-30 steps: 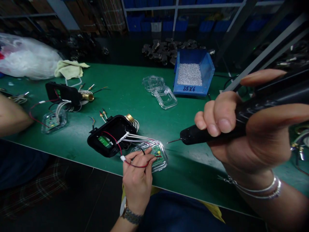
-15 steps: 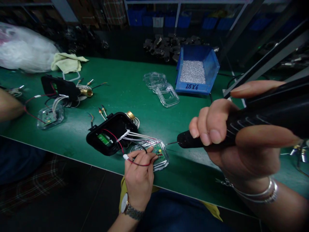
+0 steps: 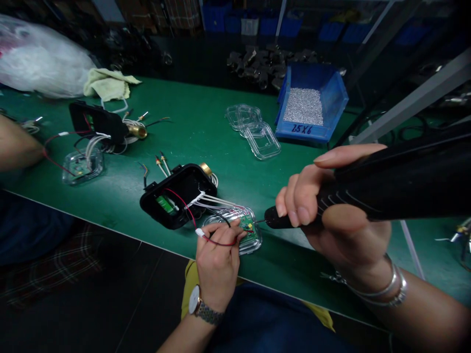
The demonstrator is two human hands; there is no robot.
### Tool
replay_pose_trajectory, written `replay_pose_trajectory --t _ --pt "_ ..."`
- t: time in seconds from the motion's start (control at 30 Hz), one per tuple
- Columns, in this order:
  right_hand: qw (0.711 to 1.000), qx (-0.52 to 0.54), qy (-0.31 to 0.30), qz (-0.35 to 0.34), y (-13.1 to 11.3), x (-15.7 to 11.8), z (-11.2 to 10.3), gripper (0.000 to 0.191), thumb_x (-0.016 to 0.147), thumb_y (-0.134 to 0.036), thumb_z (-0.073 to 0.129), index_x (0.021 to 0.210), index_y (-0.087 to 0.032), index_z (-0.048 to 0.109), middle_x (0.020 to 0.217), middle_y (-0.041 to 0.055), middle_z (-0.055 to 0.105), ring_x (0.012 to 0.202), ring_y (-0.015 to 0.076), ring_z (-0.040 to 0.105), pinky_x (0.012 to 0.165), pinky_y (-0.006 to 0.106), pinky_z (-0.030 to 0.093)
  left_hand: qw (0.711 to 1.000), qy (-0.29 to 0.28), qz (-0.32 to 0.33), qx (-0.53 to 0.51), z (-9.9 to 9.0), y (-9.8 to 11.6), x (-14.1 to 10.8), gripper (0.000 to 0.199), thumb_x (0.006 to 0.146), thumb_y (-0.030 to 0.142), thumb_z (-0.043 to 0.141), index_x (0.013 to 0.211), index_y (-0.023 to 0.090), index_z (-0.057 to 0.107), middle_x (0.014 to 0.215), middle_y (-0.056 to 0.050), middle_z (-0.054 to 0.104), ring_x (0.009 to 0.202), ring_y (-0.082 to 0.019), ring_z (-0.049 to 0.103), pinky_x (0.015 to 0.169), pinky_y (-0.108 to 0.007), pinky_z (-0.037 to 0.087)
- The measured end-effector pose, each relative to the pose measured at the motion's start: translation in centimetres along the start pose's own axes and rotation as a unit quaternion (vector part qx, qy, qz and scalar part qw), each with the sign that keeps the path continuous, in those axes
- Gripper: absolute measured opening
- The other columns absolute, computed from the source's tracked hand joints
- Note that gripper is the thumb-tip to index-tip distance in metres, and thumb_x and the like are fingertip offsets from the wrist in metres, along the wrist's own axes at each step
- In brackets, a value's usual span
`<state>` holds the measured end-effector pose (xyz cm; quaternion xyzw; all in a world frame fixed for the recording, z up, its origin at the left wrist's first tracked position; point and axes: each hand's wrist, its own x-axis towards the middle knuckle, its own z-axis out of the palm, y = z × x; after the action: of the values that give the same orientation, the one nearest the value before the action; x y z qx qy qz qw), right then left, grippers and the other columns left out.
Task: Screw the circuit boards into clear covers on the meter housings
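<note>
My right hand (image 3: 331,211) is wrapped round a black power screwdriver (image 3: 397,176), whose thin bit points left and reaches over the right edge of a clear plastic cover (image 3: 253,243). Inside that cover lies a green circuit board (image 3: 247,223). My left hand (image 3: 219,255) is closed at the cover's left part, fingertips on the board's edge; what they pinch is hidden. A red and black wire with a white connector (image 3: 199,232) runs over its fingers. White wires join the board to an open black housing (image 3: 176,196) with a brass fitting (image 3: 205,169).
A blue bin (image 3: 301,130) of small metal pieces stands at the back, beside clear covers (image 3: 262,140). Another wired housing (image 3: 97,122), a cloth (image 3: 108,84) and a plastic bag (image 3: 40,59) are at the left. Another person's arm (image 3: 18,144) shows at the left edge.
My right hand has brought the screwdriver left, so its bit now reaches over the cover's edge near the board. The view has shifted slightly. My left hand keeps its place at the cover.
</note>
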<state>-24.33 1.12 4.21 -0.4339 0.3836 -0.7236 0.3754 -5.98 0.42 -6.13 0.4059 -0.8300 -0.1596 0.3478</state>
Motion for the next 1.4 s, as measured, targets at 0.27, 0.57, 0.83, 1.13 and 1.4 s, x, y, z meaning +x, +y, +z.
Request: replay_pose_trajectory --t 0.27,0.57,0.83,1.13,1.4 --pt "0.998 0.007 -0.05 -0.027 1.6 0.0 -0.3 0.038 0.085 -0.036 0.083 0.116 -0.027 0.063 0.068 -0.0048 0.059 0.056 0.0137 0.056 0.058 0.031 0.054 1.0 -0.007 -0.021 -0.016 -0.2 0.2 0.1 0.014 0.089 0.011 0.073 0.099 0.022 0.071 0.105 0.002 0.078 0.097 -0.02 0.062 0.097 -0.033 0.044" --pt "0.997 -0.003 -0.066 -0.03 1.9 -0.4 -0.3 0.038 0.087 -0.031 0.082 0.117 -0.024 0.06 0.07 -0.004 0.06 0.06 0.0146 0.059 0.061 0.033 0.054 0.999 -0.012 -0.027 -0.015 -0.1 0.1 0.0 0.013 0.091 0.012 0.071 0.1 0.022 0.072 0.105 0.002 0.078 0.098 -0.021 0.062 0.094 -0.034 0.044" --pt "0.999 -0.039 -0.037 -0.004 2.7 -1.3 1.1 0.038 0.081 -0.024 0.086 0.109 -0.026 0.06 0.081 -0.0033 0.056 0.058 0.0128 0.052 0.059 0.035 0.051 0.997 -0.052 -0.057 -0.022 -0.5 0.3 0.6 0.011 0.092 0.012 0.067 0.098 0.02 0.073 0.087 0.0 0.074 0.093 -0.023 0.06 0.09 -0.036 0.047" --pt "0.995 -0.091 -0.046 0.011 3.3 -1.2 1.6 0.035 0.087 -0.018 0.078 0.109 -0.027 0.053 0.075 -0.0057 0.056 0.058 0.0127 0.051 0.053 0.031 0.045 0.996 -0.051 -0.063 -0.041 -0.4 0.1 0.6 0.014 0.093 0.012 0.067 0.102 0.021 0.072 0.092 0.001 0.076 0.095 -0.022 0.06 0.089 -0.035 0.049" --pt "0.995 -0.058 -0.085 0.004 2.3 0.1 1.6 0.03 0.088 -0.015 0.074 0.115 -0.025 0.064 0.074 -0.0034 0.058 0.057 0.0118 0.055 0.052 0.029 0.048 0.996 -0.052 -0.064 -0.041 -0.4 -0.1 0.5 0.015 0.09 0.011 0.07 0.099 0.022 0.073 0.094 -0.001 0.076 0.095 -0.023 0.061 0.089 -0.038 0.051"
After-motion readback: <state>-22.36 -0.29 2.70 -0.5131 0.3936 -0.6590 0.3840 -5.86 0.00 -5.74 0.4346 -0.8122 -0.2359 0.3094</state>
